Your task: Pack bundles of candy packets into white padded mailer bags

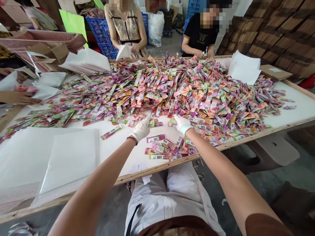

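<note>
Visibly, from the head view, the gloved left hand [141, 129] and right hand [182, 124] reach the near edge of heaped sachets [169, 88]; whether either grips any, I cannot tell; a loose cluster [161, 147] lies between the forearms; clear bags [73, 154] crowd the table [107, 148] leftward.

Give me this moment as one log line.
Left hand: gloved, at packets | right hand: gloved, at packets | plastic bags: on table
</note>
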### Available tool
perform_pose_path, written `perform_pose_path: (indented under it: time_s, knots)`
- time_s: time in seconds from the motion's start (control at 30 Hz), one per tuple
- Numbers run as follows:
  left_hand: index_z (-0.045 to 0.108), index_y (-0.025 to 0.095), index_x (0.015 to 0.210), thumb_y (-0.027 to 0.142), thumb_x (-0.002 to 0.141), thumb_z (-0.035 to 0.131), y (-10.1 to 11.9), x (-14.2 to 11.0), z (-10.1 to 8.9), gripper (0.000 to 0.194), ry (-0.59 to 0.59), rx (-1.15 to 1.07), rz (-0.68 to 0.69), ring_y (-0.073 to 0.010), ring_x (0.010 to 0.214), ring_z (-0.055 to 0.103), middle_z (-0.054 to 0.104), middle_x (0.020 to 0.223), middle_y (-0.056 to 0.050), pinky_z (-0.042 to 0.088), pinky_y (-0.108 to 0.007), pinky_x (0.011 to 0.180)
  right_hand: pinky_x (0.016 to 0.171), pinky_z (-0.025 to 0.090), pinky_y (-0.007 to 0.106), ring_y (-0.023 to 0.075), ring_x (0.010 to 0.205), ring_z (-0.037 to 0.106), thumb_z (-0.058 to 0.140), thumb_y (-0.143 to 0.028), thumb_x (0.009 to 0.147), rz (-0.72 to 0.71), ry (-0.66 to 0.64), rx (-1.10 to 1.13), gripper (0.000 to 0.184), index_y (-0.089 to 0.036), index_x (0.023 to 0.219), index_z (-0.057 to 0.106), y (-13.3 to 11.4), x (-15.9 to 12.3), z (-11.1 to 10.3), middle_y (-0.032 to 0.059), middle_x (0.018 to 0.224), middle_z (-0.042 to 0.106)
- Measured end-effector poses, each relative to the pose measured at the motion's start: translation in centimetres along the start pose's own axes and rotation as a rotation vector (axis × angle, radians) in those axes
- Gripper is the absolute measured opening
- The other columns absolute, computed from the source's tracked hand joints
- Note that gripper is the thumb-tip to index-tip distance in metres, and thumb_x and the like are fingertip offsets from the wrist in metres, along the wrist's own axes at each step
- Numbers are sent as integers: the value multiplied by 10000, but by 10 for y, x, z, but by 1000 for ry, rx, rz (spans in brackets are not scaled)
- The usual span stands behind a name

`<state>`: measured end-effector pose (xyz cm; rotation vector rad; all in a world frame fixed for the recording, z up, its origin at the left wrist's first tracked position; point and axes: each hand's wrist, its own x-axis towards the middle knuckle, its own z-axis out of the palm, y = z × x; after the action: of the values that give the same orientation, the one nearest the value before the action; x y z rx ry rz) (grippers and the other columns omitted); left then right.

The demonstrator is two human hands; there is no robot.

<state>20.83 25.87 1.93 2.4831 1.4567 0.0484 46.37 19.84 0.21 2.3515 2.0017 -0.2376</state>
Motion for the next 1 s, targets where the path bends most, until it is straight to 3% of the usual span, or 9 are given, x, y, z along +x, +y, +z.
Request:
perform_pose_path:
  time_s: [0.13, 0.27, 0.4, 0.47, 0.57, 0.63, 0.77, 0.9, 1.0]
  knots:
    - [567, 179, 1334, 215, 893, 536, 21, 25, 17, 443, -43, 56, 27, -296, 1009, 667, 666, 1147, -172, 519, -373, 822, 860, 508, 383, 295, 1045, 673, 565, -268, 936, -23, -21, -82, 310, -197, 1233, 617, -6, -1, 3, 164, 1215, 665]
    - [672, 152, 1164, 83, 801, 516, 15, 17, 24, 402, -34, 140, 49, -338, 1106, 611, 606, 1251, -206, 494, -445, 905, 912, 491, 422, 338, 1175, 604, 609, -200, 868, -104, -10, -130, 367, -165, 1234, 625, -10, -11, 5, 194, 1320, 607]
    - [671, 139, 1126, 44, 795, 484, -22, -17, 26, 392, 16, 204, 111, -334, 1142, 577, 613, 1248, -187, 450, -459, 963, 930, 476, 409, 290, 1055, 659, 581, -158, 883, -166, -22, -115, 373, -149, 1256, 601, -12, -7, 0, 166, 1165, 693]
    - [653, 122, 1130, 48, 821, 451, -49, -40, 32, 377, 55, 215, 90, -319, 1060, 608, 651, 1142, -184, 470, -439, 901, 831, 502, 363, 254, 928, 691, 498, -239, 968, -145, 13, -60, 359, -160, 1314, 552, -8, 5, -10, 138, 1074, 721]
    - [614, 123, 1184, 121, 831, 496, -89, -71, 47, 372, 217, 179, -40, -320, 1007, 621, 663, 1100, -179, 484, -429, 871, 741, 508, 333, 251, 890, 703, 474, -441, 1003, -7, 178, 98, 487, -199, 1425, 454, 7, 34, -28, 116, 1085, 729]
    - [588, 135, 1223, 197, 819, 550, -107, -86, 56, 411, 322, 123, -99, -328, 1014, 620, 659, 1124, -179, 491, -431, 879, 774, 509, 341, 273, 956, 702, 534, -518, 963, 93, 236, 178, 620, -241, 1498, 387, 19, 52, -37, 104, 1133, 731]
    - [609, 162, 1136, 252, 776, 577, -114, -96, 63, 372, 391, -19, -105, -327, 996, 625, 667, 1101, -165, 498, -430, 878, 835, 498, 361, 306, 1068, 681, 519, -521, 963, 185, 112, 161, 660, -250, 1543, 363, 22, 70, -33, 129, 1211, 719]
    - [617, 186, 974, 279, 756, 576, -110, -87, 54, 241, 469, -322, -181, -274, 899, 637, 689, 947, -114, 499, -396, 867, 852, 479, 338, 290, 1041, 684, 519, -480, 967, 91, 61, 86, 564, -185, 1448, 501, -5, 53, -9, 169, 1189, 721]
    - [608, 188, 911, 370, 806, 581, -105, -85, 43, 211, 495, -645, -271, -182, 699, 586, 658, 786, -41, 491, -311, 707, 843, 472, 316, 272, 1012, 690, 563, -506, 939, 8, 36, 89, 529, -222, 1386, 561, -33, 25, 9, 132, 1164, 735]
